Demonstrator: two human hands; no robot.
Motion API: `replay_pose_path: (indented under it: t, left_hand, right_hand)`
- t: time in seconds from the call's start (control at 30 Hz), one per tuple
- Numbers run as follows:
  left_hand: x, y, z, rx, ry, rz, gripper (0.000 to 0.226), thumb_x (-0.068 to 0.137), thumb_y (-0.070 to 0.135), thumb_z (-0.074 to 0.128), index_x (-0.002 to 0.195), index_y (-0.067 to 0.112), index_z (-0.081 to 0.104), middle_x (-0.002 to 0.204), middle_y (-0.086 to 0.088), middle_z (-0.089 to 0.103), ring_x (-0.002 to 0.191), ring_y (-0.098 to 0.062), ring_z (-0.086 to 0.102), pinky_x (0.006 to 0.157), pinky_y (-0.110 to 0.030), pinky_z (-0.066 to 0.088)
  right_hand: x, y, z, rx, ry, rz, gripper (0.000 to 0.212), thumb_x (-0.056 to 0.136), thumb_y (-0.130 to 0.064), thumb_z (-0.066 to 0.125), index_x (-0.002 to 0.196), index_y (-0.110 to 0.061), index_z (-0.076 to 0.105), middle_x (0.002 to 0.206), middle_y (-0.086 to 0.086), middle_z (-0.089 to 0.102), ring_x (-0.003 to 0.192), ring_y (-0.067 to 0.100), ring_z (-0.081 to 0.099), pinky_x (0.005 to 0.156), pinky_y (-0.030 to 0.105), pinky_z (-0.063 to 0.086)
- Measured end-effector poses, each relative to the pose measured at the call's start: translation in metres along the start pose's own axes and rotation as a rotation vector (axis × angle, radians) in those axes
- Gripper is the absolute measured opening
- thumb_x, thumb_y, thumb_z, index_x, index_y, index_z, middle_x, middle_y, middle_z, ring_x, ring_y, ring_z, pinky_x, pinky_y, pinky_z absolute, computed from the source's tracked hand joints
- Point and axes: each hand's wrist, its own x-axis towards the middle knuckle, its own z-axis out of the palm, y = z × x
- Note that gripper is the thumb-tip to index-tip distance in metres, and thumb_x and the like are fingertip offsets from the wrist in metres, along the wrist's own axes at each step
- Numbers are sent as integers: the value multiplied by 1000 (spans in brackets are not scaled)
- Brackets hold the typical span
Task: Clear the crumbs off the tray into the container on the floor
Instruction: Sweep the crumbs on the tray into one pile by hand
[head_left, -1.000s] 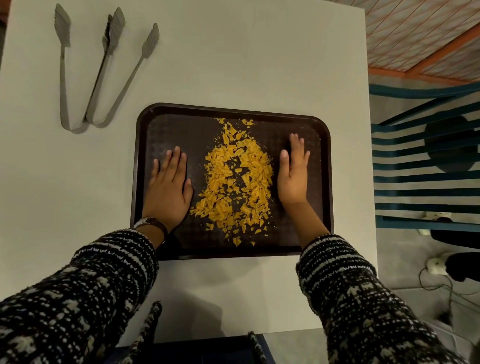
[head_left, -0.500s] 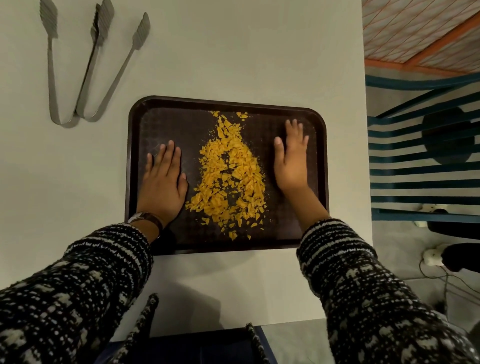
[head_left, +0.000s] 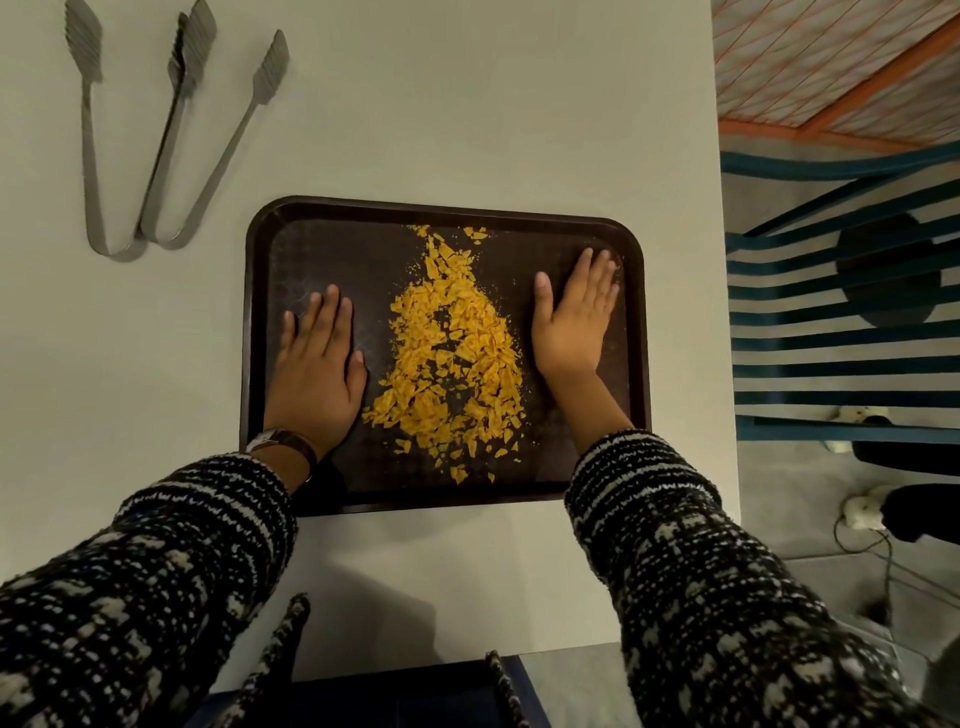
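Left hand: fingers extended and close together, palm down, flat on the tray floor at the left side of the crumb pile. Holds nothing; thumb edge lies just beside the nearest flakes.

Right hand: fingers extended and slightly fanned, palm down, flat on the tray floor to the right of the pile, fingertips near the far right corner. Holds nothing; thumb points up alongside the pile.

Crumbs: yellow-orange flakes heaped in a rough teardrop between the two hands, narrow at the far end, broad toward the person, with stray flakes scattered near the near rim.

Tray: dark brown, rectangular, low raised rim, resting on the white table close to its right edge.

Metal tongs: two pairs at far left of the table, well apart from the tray.

Container on the floor: not identified with certainty; a dark edge at the bottom of the view, by the person's body, may be part of it.

Risks, judged:
- Low rim. Tilting the tray too steeply or unevenly would likely send flakes over a side rather than one corner.
- Light, brittle flakes. A fast sweep of the hands could flick them onto the table or break them finer.
- Strays at the near rim would fall first when the tray lifts.
- Tray near table edge. A careless push could slide it off.
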Motion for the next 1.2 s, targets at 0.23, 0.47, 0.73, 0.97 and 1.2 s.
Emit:
replay_pose_path:
  t: [0.23, 0.47, 0.73, 0.97, 1.2]
  left_hand:
    - [0, 1, -1, 18, 0, -11, 59, 92, 31, 22, 144, 3, 23, 155, -12, 19, 144, -24, 11, 114, -25, -15]
    - [0, 0, 0, 22, 4, -1, 59, 93, 31, 22, 145, 3, 23, 155, -13, 19, 144, -24, 11, 114, -25, -14]
    - [0, 1, -1, 25, 12, -8, 59, 93, 31, 22, 145, 3, 23, 155, -12, 18, 144, -24, 11, 113, -23, -17]
    - [0, 0, 0, 24, 12, 1, 58, 93, 30, 22, 145, 3, 21, 155, -12, 16, 144, -23, 9, 113, -23, -18]
    - [-1, 0, -1, 9, 11, 11, 58, 93, 28, 24, 145, 3, 22, 155, -13, 18, 144, -24, 10, 114, -25, -15]
  right_hand:
    - [-17, 6, -10, 210, 60, -235, 63, 96, -42, 26, 148, -7, 19, 157, 12, 16, 146, 21, 6, 119, 36, -2]
    - [2, 10, 0, -96, 32, 26, 73, 96, -50, 27, 150, -5, 7, 157, 22, 1, 146, 32, -4, 118, 48, -8]
    - [-17, 0, -10, 185, 19, -263, 60, 99, -35, 35, 149, -9, 17, 157, 11, 18, 146, 26, 10, 120, 39, 8]
    - [-2, 22, -4, -43, 40, -24, 67, 99, -43, 30, 149, -5, 8, 158, 19, 3, 147, 28, -3, 120, 39, -4]
    - [-4, -21, -1, 50, -110, -239, 69, 97, -46, 31, 150, -9, 5, 158, 12, 9, 146, 23, -3, 119, 41, 1]
